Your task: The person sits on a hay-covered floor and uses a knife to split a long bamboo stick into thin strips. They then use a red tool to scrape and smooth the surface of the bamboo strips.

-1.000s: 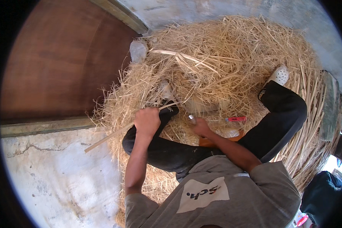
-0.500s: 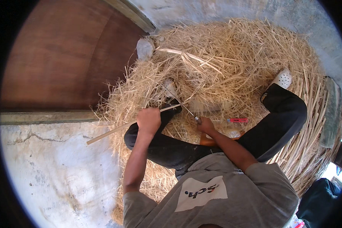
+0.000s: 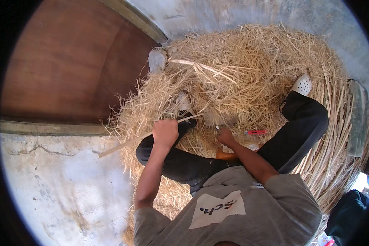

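Note:
My left hand (image 3: 166,133) is closed round a long, thin pale strip of split bamboo or wood (image 3: 129,147). The strip slants from near the wall at the left up toward the middle, past my left shin. In my right hand (image 3: 224,136) is the handle of a knife (image 3: 218,128), gripped with the fingers wrapped round it. Its blade is too blurred to make out, and the knife looks apart from the strip. A flat greyish block (image 3: 221,118) lies in the shavings just beyond my right hand.
Loose pale shavings (image 3: 250,61) cover the floor around my legs. A small red object (image 3: 256,132) lies right of my right hand, with something orange (image 3: 226,155) nearer me. Long strips (image 3: 332,119) are piled at the right. A brown door (image 3: 69,65) and cracked wall (image 3: 61,180) stand left.
My right hand has moved slightly away to the right and nearer me, and the knife blade no longer crosses the strip. My left hand and the strip have shifted slightly right.

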{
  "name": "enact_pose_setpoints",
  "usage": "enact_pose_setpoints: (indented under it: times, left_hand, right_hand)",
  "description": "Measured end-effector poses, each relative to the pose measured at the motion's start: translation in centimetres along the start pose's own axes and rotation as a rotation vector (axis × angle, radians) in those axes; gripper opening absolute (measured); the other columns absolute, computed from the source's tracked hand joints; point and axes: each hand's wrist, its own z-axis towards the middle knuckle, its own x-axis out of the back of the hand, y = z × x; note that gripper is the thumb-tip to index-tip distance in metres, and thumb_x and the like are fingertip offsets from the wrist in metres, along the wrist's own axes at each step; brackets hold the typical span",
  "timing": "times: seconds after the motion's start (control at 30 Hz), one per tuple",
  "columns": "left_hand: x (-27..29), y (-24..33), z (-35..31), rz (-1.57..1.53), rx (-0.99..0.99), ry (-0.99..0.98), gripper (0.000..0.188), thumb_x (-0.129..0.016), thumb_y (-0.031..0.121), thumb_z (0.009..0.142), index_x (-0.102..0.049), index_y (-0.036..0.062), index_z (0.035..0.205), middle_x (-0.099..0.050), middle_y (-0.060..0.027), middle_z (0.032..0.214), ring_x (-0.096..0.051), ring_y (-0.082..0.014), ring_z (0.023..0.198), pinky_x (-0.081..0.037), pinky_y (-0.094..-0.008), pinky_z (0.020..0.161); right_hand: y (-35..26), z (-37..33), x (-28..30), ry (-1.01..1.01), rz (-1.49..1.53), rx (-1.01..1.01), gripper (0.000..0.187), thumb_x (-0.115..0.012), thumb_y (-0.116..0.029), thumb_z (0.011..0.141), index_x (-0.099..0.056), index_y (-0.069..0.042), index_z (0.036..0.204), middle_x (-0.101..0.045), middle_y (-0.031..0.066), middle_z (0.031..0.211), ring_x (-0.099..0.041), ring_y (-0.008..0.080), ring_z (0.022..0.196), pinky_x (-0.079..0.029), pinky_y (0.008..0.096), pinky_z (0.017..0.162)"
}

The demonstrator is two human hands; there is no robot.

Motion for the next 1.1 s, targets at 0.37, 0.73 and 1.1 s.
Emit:
enact_pose_setpoints:
  times: [0.37, 0.73, 1.1]
  left_hand:
    - [0.3, -0.4, 0.0, 0.056, -0.024, -0.020, 0.016, -0.056, 0.010, 0.078, -0.071, 0.0065, 0.079, -0.069, -0.0138, 0.075, -0.069, -0.0320, 0.072, -0.056, -0.0415, 0.064]
    - [0.5, 0.3, 0.1, 0.058, -0.040, 0.008, 0.016, -0.056, 0.011, 0.079, -0.071, 0.0070, 0.076, -0.068, -0.0139, 0.073, -0.069, -0.0320, 0.069, -0.056, -0.0416, 0.063]
    - [3.8, -2.4, -3.7, 0.028, -0.106, 0.177, 0.012, -0.057, 0.015, 0.078, -0.065, 0.0103, 0.071, -0.063, -0.0119, 0.066, -0.064, -0.0310, 0.065, -0.048, -0.0443, 0.056]
  right_hand:
    - [-1.7, -0.7, -1.1, 0.036, 0.147, 0.103, 0.022, -0.063, -0.020, 0.072, -0.061, -0.001, 0.081, -0.061, 0.0223, 0.071, -0.061, 0.0398, 0.069, -0.048, 0.0459, 0.065]
    - [-2.8, -1.2, -1.9, 0.046, 0.155, 0.190, 0.026, -0.065, -0.020, 0.072, -0.061, 0.000, 0.088, -0.063, 0.0228, 0.078, -0.063, 0.0379, 0.072, -0.049, 0.0446, 0.065]
    - [8.5, 0.3, -1.0, 0.046, -0.249, -0.173, 0.037, -0.062, -0.021, 0.075, -0.064, -0.005, 0.109, -0.066, 0.0207, 0.101, -0.064, 0.0376, 0.095, -0.053, 0.0483, 0.081]
